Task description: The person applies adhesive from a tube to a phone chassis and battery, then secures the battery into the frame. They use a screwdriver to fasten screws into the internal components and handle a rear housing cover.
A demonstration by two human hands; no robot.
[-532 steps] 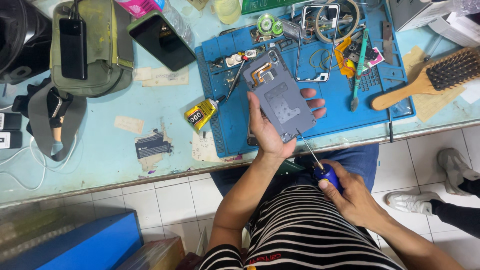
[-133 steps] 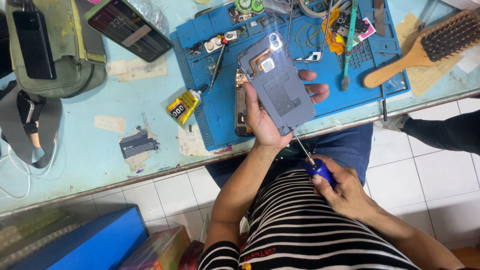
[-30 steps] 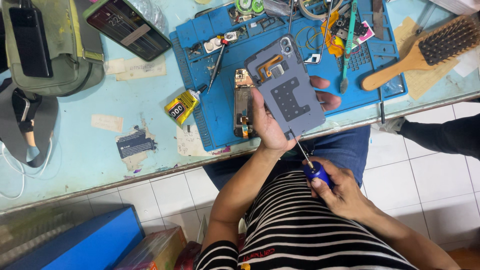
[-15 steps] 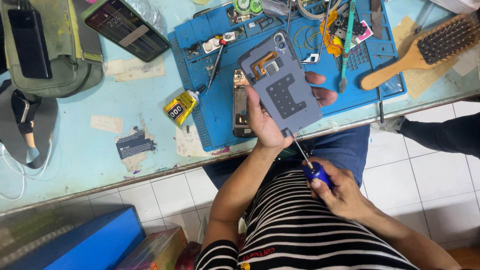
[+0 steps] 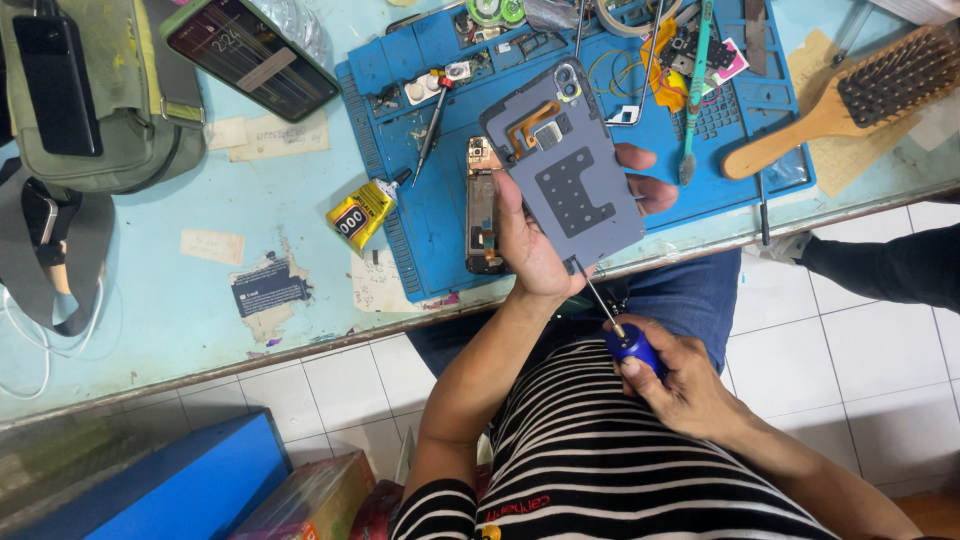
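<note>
My left hand (image 5: 533,245) holds a grey phone back frame (image 5: 565,170) with its inner side up, an orange flex strip and a dark pad showing on it. My right hand (image 5: 678,375) grips a blue-handled screwdriver (image 5: 630,342); its thin shaft points up-left and the tip touches the frame's lower edge. Under the held frame, a second opened phone body (image 5: 481,210) lies on the blue repair mat (image 5: 440,150).
A yellow glue tube (image 5: 362,210), tweezers, a teal tool (image 5: 694,90) and small parts lie on the mat. A wooden brush (image 5: 850,100) sits at the right, a phone with a lit screen (image 5: 250,55) and a green bag (image 5: 90,100) at the left. Another person's dark sleeve (image 5: 890,265) reaches in at right.
The held frame has shifted slightly on the picture and stays in my left hand. The screwdriver tip remains at its lower edge.
</note>
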